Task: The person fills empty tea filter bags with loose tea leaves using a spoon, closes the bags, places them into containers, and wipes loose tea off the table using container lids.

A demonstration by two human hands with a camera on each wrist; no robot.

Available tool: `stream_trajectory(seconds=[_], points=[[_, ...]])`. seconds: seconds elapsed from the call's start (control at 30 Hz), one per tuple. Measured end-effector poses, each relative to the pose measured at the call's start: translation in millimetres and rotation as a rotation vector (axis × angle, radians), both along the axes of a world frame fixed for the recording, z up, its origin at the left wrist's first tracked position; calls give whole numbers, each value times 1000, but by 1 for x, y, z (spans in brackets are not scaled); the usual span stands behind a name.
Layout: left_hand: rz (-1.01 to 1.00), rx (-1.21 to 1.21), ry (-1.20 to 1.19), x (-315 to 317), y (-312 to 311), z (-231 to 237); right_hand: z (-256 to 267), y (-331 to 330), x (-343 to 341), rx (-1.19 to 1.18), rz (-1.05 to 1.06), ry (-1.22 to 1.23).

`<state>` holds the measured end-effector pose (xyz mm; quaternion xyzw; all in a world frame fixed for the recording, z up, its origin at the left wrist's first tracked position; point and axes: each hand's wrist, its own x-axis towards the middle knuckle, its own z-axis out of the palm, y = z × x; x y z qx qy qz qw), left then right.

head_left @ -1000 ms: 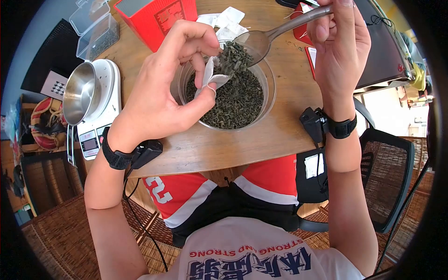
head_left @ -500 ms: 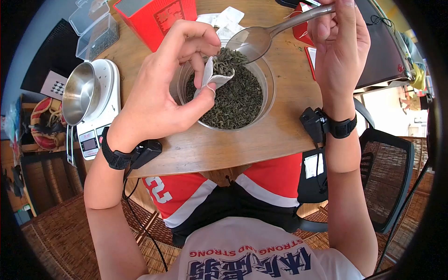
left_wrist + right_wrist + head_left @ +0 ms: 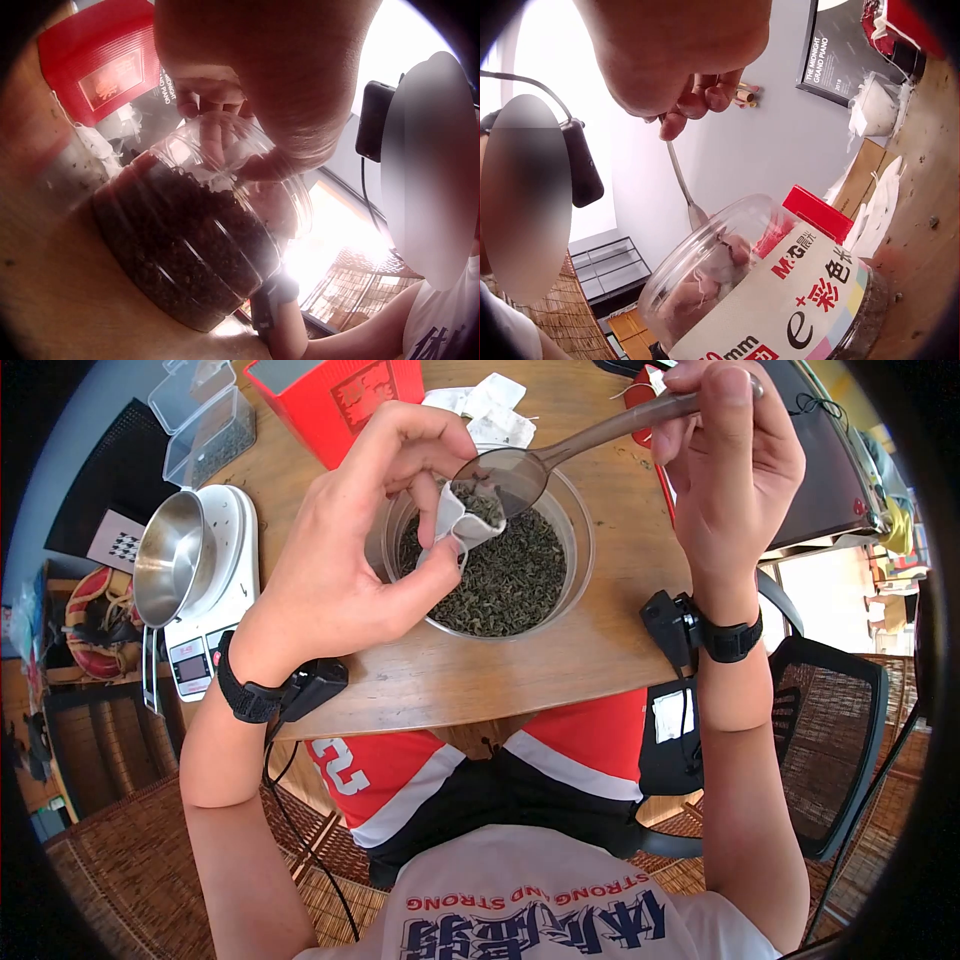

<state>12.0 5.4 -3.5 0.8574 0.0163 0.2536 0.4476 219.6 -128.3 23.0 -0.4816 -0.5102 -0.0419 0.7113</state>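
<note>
Between the left hand's [image 3: 340,555] thumb and fingers is a small white tea bag [image 3: 453,520], its mouth spread and dark dried tea leaves showing inside. It is held over a clear plastic jar [image 3: 584,560], which contains a thick layer of loose tea leaves [image 3: 505,595]. The right hand [image 3: 738,480] grips a grey spoon [image 3: 622,422] by the end of its handle. The spoon's bowl is tilted down at the tea bag's mouth, with few leaves on it. In the right wrist view, the jar's printed label [image 3: 795,292] faces the camera.
To the left stands a white kitchen scale [image 3: 235,550] with a steel pan [image 3: 170,565]. Behind the jar are a red box [image 3: 340,405] and several white tea bags [image 3: 490,410]. A lidded clear container [image 3: 215,440] sits at the back left.
The spoon has come left and down toward the tea bag. The heap of leaves on it has slid off, and leaves now lie in the bag. The left hand stays nearly still.
</note>
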Motion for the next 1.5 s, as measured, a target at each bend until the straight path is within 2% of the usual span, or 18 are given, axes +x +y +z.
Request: stream_trajectory(seconds=[0.07,0.17,0.27,0.47,0.53,0.63,0.67,0.77,0.83,0.93,1.03,1.13,1.27,1.33,1.5], points=[[-8,-5,-12,-1,1,-1,1,-1,1,6,-18,-3],[0,-10,18,0,1,-1,1,-5,16,70,61,-83],[4,-33,58,-1,1,0,3,-8,12,31,77,-71],[39,17,25,-1,-2,2,1,-10,7,-122,124,-217],[7,-36,4,0,0,-3,3,-4,-2,-27,-33,40],[-4,-47,41,0,1,-2,1,-3,10,-3,41,31],[-5,-47,41,-1,1,0,3,-8,8,-85,72,7],[23,-6,36,1,-1,2,-2,-4,-5,-94,74,-6],[43,34,-96,4,1,-4,-2,0,-4,-65,82,-10],[6,-29,7,-1,1,-1,-2,2,3,33,48,35],[10,-52,14,0,0,-1,2,-6,15,-37,183,6],[28,-15,-9,1,-2,0,2,-1,-6,-62,59,-17],[1,-31,-24,2,0,-2,-2,-2,11,-58,84,3],[2,-23,-12,2,-1,1,-1,-1,18,43,216,47],[-24,5,-73,5,2,-1,1,1,12,-29,103,75]])
